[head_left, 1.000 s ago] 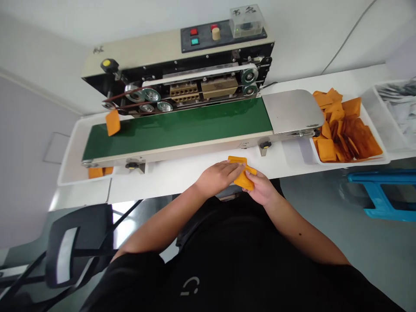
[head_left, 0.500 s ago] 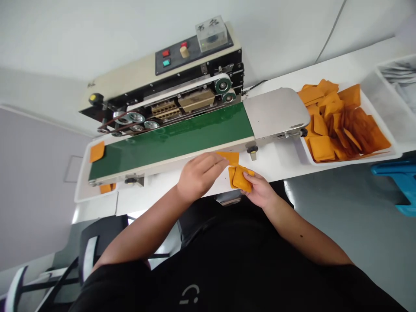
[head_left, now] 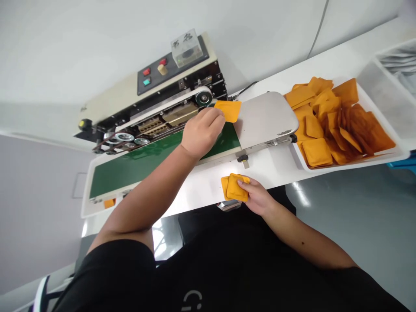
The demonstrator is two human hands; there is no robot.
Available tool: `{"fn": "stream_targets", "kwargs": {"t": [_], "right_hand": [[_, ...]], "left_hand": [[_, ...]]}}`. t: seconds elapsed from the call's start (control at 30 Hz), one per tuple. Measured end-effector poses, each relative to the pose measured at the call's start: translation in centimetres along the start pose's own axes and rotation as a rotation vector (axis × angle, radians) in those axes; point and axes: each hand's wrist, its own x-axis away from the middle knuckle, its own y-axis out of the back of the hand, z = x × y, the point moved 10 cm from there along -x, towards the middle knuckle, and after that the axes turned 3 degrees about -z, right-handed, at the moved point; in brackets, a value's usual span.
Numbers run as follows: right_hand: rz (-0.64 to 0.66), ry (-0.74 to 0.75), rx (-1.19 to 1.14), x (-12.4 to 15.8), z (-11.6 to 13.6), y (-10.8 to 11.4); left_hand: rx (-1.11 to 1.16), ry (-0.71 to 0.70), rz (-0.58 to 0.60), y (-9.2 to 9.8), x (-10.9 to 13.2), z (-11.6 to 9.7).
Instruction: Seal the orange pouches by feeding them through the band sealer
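My left hand (head_left: 201, 132) pinches a single orange pouch (head_left: 228, 110) and holds it at the right end of the sealing machine (head_left: 152, 108), by the belt wheel, over the green conveyor belt (head_left: 146, 162) and beside the steel infeed plate (head_left: 264, 119). My right hand (head_left: 256, 197) rests at the white table's front edge and grips a small stack of orange pouches (head_left: 234, 187).
A white tray (head_left: 383, 158) heaped with several orange pouches (head_left: 334, 119) sits to the right of the machine. Another tray (head_left: 390, 82) with grey packets stands at far right. An orange pouch (head_left: 109, 203) lies in the tray under the belt's left end. Control buttons (head_left: 154, 73) top the machine.
My left hand took one pouch from the stack and carried it up and away to the machine's right end. The pouch that rode at the belt's left end is gone. The view tilted.
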Motion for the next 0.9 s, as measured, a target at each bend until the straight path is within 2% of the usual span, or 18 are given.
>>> {"fn": "stream_targets", "kwargs": {"t": [0.17, 0.27, 0.37, 0.47, 0.57, 0.63, 0.7, 0.8, 0.9], "right_hand": [[0.016, -0.007, 0.008, 0.0, 0.8, -0.2], [0.011, -0.003, 0.0, 0.0, 0.9, -0.2], [0.018, 0.002, -0.002, 0.0, 0.8, -0.2], [0.032, 0.008, 0.017, -0.1, 0.4, -0.1], [-0.009, 0.028, 0.023, -0.4, 0.1, 0.5], [-0.052, 0.054, 0.02, -0.7, 0.1, 0.9], [-0.083, 0.085, 0.022, -1.0, 0.3, 1.0], [-0.07, 0.133, 0.024, -1.3, 0.6, 0.2], [-0.027, 0.164, 0.036, -1.4, 0.5, -1.1]], "left_hand": [[-0.02, 0.114, 0.097, -1.2, -0.3, 1.7], [-0.048, 0.136, 0.088, -1.6, -0.1, 2.4], [-0.07, 0.128, 0.041, -1.1, 0.1, 2.6], [-0.138, 0.123, 0.021, 0.5, 0.9, 1.8], [-0.185, 0.141, -0.003, 3.2, 3.2, -0.7], [-0.122, 0.118, -0.021, 4.9, 5.6, -3.6], [-0.049, 0.119, -0.018, 5.7, 8.5, -6.7], [0.098, 0.139, 0.045, 4.9, 12.8, -10.8], [0.208, 0.173, 0.113, 2.8, 16.0, -13.3]]}}
